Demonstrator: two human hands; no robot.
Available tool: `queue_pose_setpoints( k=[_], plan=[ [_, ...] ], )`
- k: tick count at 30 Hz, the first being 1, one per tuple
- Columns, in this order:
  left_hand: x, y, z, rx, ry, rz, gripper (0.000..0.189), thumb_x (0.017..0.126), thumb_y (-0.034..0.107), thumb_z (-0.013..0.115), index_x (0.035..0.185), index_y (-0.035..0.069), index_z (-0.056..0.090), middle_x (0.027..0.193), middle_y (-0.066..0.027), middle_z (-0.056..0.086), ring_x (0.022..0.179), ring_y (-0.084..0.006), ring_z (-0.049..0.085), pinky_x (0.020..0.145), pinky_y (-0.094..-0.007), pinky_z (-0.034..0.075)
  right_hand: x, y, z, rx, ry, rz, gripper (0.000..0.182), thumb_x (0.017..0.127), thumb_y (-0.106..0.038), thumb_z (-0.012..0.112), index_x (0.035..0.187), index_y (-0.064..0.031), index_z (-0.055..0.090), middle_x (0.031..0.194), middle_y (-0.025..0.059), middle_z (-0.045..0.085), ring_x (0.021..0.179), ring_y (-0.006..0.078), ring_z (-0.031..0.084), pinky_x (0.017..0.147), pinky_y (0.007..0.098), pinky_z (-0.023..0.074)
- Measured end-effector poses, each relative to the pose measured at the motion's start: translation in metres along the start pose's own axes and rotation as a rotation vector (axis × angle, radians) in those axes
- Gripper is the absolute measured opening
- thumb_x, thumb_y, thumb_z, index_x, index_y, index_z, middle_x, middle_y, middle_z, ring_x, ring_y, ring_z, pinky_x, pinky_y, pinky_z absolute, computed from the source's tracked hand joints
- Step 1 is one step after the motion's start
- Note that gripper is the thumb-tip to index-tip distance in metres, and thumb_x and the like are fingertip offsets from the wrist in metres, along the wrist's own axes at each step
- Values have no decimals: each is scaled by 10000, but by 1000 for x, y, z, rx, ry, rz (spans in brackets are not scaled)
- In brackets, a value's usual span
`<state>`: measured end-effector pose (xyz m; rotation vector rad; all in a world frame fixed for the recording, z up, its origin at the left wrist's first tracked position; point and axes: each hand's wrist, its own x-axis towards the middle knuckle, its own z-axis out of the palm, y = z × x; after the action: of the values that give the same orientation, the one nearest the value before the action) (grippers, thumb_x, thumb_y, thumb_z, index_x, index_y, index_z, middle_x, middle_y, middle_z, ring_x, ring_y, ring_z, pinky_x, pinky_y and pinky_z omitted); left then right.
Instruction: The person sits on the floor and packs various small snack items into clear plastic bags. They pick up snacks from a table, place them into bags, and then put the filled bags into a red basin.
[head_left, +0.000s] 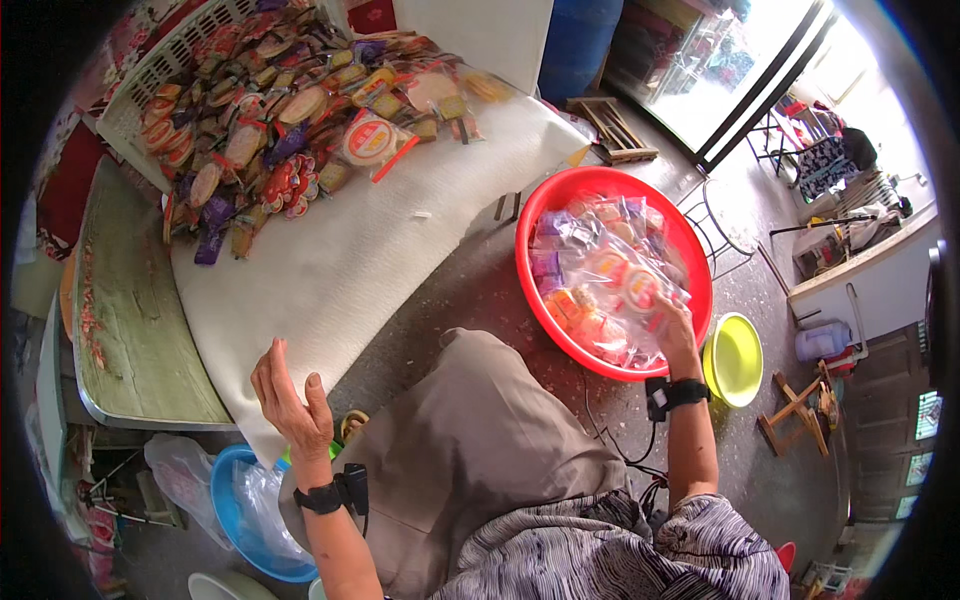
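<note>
My right hand (677, 328) is over the right side of a red plastic basin (537, 319), its fingers closed on the edge of a clear plastic bag (634, 281) of wrapped snacks. A round red-and-white packet shows through the film by my fingertips. More filled clear bags (596, 337) lie in the basin, some with purple or orange wrappers. Above the near edge of the white-covered table (322, 285), my left hand (292, 405) is raised with fingers apart and nothing in it. A heap of individually wrapped snacks (300, 112) spreads across the table's far side.
A white perforated plastic basket (142, 94) lies tipped behind the heap. Left of my legs, a blue basin (225, 499) holds clear plastic bags (262, 495). A yellow-green basin (733, 360) and a wooden folding stool (796, 412) stand at the right. Cables (626, 457) hang beside my right thigh.
</note>
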<state>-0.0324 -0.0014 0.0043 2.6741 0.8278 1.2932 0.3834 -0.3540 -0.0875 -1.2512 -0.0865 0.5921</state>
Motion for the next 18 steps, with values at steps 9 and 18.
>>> queue_pose_setpoints(
  k=[9,18],
  plan=[
    [-1,-2,10,10,-5,-17,436,890,209,545,1227,-61,486,1100,-216,574,996,-381,527,873,-458,423,25,58,-79,-681,381,233,361,801,-361,689,936,-31,626,771,81,644,576,169,617,455,279,465],
    [13,9,-22,-101,151,-95,291,767,10,633,1054,-5,584,973,-146,614,881,-319,572,766,-389,473,-34,-27,299,-537,-639,-249,256,923,-180,555,1078,13,619,843,73,670,733,100,614,669,226,496]
  ],
)
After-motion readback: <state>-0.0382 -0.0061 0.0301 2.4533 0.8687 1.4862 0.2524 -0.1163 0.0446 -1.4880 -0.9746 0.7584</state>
